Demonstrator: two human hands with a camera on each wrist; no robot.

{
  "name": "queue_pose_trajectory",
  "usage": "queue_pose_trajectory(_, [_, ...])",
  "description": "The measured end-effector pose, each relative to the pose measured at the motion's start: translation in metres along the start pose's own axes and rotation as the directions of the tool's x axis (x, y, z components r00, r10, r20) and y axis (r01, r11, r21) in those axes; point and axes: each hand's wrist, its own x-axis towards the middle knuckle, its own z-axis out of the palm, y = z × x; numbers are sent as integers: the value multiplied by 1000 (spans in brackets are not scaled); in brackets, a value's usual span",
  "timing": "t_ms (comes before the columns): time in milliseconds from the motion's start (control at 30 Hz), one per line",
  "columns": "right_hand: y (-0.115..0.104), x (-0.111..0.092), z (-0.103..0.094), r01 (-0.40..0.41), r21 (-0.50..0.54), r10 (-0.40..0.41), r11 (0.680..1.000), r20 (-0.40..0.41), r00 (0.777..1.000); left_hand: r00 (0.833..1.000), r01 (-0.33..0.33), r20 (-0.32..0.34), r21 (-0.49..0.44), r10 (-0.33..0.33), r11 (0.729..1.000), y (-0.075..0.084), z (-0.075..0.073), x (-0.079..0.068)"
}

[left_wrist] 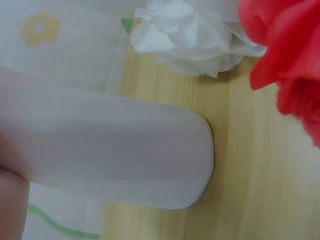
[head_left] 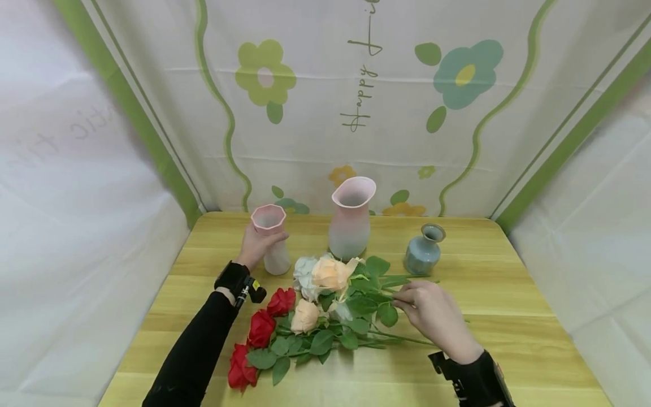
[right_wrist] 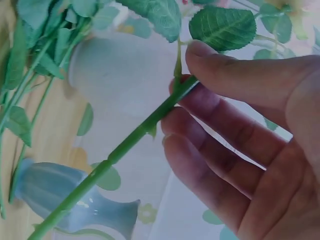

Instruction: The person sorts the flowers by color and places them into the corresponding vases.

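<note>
Head view: a tall pink-and-white vase is standing far centre, a blue vase far right; red roses are lying near left, pale flowers filling the middle. Far left, the left hand is curling round a slim vase, white with faceted pink rim; right, the right hand is pinching a thorny green stem.

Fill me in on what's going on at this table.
A person's left grip is round the slimmer pink-and-white vase, while the right grip pinches a green stem; which bloom it carries is hard to tell. Red roses lie on the table, with peach roses and white flowers close by. Behind the blooms stand a taller pink-and-white vase and a small blue vase. No flowers stand in any vase.
</note>
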Motion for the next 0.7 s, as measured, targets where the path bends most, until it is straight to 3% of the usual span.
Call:
queue_pose_trajectory(200, [-4,6,-5,-7,70,17,998,-136,991,1000,1,3,-13,-1,1000,-1,0,0])
queue_pose_trajectory(400, [-7,10,-3,34,192,23,981,-289,957,1000,-2,7,-4,2,1000,0,0,1])
queue_pose_trajectory(567, [39,-3,50,146,359,25,922,-431,902,1000,-10,3,-7,10,1000,-1,0,1])
queue_pose_trajectory(633, [71,-11,82,162,400,41,902,-454,890,1000,-6,2,-9,6,1000,-1,0,0])
queue_pose_trajectory(700, [91,-16,98,157,440,66,884,-451,890,1000,4,-4,-7,-4,1000,-1,0,0])
